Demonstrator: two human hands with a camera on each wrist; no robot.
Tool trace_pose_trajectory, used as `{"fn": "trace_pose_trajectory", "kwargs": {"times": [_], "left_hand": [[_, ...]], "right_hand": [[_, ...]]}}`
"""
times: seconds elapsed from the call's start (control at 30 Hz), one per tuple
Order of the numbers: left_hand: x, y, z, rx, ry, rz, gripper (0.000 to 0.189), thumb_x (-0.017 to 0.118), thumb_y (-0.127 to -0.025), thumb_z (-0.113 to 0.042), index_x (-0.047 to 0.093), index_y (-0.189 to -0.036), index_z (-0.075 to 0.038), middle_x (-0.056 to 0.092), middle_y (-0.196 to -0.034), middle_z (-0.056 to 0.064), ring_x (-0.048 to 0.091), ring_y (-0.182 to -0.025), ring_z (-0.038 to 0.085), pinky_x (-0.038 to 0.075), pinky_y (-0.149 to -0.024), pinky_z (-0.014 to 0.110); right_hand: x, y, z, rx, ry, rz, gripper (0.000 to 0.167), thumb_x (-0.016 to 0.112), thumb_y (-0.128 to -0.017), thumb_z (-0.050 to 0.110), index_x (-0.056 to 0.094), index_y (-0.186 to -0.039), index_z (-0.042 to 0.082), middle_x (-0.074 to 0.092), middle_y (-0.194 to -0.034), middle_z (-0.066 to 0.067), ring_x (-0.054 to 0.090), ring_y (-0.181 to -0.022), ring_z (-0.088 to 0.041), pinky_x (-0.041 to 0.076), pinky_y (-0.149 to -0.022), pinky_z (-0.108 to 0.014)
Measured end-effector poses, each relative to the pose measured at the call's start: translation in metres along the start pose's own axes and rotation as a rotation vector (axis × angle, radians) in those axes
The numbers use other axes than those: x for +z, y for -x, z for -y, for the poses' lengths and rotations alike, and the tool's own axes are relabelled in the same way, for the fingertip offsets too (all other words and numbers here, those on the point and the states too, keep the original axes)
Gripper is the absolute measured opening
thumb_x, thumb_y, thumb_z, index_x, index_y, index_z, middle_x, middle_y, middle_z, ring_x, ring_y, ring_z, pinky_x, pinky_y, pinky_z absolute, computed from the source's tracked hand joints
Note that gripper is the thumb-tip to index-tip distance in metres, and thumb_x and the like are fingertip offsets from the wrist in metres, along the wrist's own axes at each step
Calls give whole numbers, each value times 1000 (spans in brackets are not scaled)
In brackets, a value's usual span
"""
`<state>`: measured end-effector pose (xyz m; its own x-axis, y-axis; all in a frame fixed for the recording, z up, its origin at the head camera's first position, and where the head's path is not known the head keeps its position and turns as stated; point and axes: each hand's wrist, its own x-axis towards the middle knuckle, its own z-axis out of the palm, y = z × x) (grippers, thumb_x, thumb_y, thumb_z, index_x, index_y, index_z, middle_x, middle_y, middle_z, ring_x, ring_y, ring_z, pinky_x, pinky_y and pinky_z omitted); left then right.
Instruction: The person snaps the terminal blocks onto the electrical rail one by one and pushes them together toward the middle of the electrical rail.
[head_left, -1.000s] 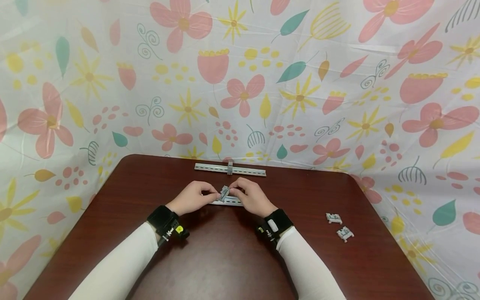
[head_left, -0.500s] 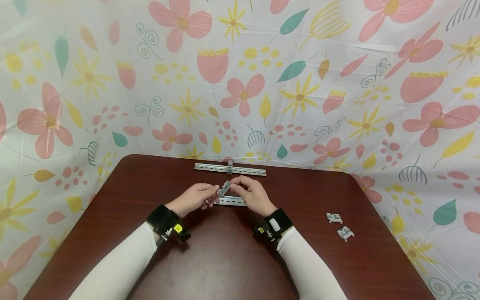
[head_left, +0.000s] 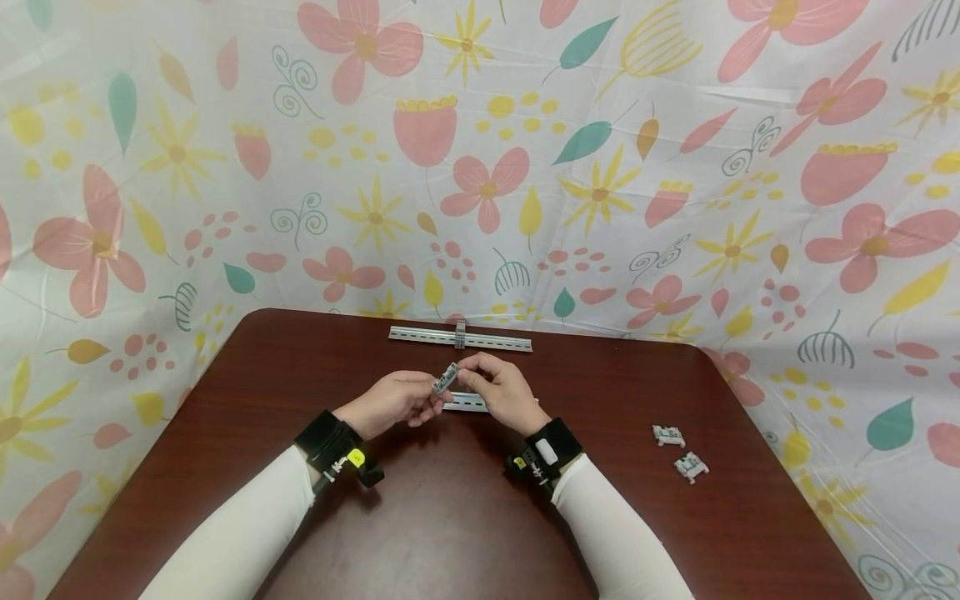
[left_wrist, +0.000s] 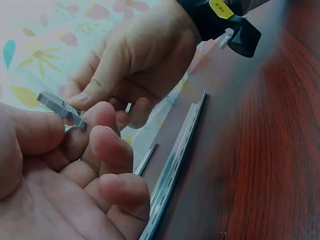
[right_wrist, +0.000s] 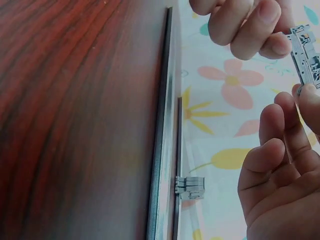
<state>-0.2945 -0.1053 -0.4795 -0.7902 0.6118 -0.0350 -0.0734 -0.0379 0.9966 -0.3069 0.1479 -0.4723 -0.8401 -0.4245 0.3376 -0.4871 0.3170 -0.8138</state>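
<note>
A grey terminal block (head_left: 446,379) is held tilted between both hands, above the nearer slotted metal DIN rail (head_left: 467,402). My left hand (head_left: 393,398) pinches its lower end between thumb and forefinger, the other fingers loosely curled. At the upper end, the right hand (head_left: 504,392) grips it with thumb and fingertips. The right wrist view shows the block's (right_wrist: 306,55) broad side with its moulded openings. From the left wrist, the block (left_wrist: 60,107) appears narrow, edge-on. Part of the nearer rail is hidden behind the right hand.
Farther back lies a second DIN rail (head_left: 495,342), with several grey terminal blocks (head_left: 461,335) clipped together on it. Two loose terminal blocks, one farther (head_left: 667,436) and one nearer (head_left: 690,467), lie at the right of the dark red table (head_left: 420,533). A flowered cloth (head_left: 480,250) hangs behind.
The terminal block has risen slightly off the nearer rail and turned to show more of its side. The left fingers have shifted their hold beneath it; the right hand has barely moved.
</note>
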Motion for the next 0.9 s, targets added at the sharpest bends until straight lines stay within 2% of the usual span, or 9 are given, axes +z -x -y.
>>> {"fn": "trace_pose_trajectory", "kwargs": {"times": [0.2, 0.43, 0.57, 0.7, 0.8, 0.9], "left_hand": [[1, 3, -3, -9, 9, 22, 32, 42, -119, -13, 67, -116, 6, 62, -95, 8, 51, -74, 19, 41, -65, 29], [1, 3, -3, -20, 19, 23, 27, 41, -120, -12, 61, -106, 0, 54, -90, 7, 46, -73, 19, 39, -65, 30], [-1, 3, -1, 1, 31, -8, 27, 41, -121, -14, 57, -102, -2, 51, -89, 6, 45, -75, 20, 38, -67, 30], [-1, 1, 0, 17, 57, -79, 28, 44, -121, -15, 55, -99, -2, 51, -88, 6, 44, -75, 20, 37, -66, 30], [0, 0, 0, 16, 67, -136, 28, 47, -120, -14, 54, -98, 1, 52, -87, 6, 45, -73, 19, 37, -64, 29], [1, 0, 0, 18, 60, -165, 30, 47, -120, -14, 53, -100, 6, 53, -87, 6, 45, -72, 18, 37, -64, 28]], "right_hand": [[2, 0, -1, 10, 18, -1, 14, 71, -111, 16, 81, -120, 14, 77, -107, 1, 74, -95, -19, 59, -81, -31], [4, -1, -1, -16, 8, 12, 20, 71, -111, 16, 81, -128, 11, 79, -113, -4, 74, -95, -24, 57, -80, -29], [5, 0, 0, 13, 29, 1, 22, 70, -113, 19, 79, -132, 13, 78, -108, -5, 73, -92, -23, 54, -74, -29], [6, 0, 1, 47, 34, -11, 22, 62, -117, 25, 79, -125, 13, 77, -104, 0, 73, -93, -20, 56, -78, -32], [9, -1, 3, 62, 19, 0, 31, 55, -120, 30, 79, -120, 11, 77, -101, -1, 73, -92, -23, 57, -80, -34], [12, -1, 6, 82, 7, 19, 36, 52, -121, 36, 78, -118, 11, 77, -100, -2, 74, -91, -27, 56, -79, -35]]}}
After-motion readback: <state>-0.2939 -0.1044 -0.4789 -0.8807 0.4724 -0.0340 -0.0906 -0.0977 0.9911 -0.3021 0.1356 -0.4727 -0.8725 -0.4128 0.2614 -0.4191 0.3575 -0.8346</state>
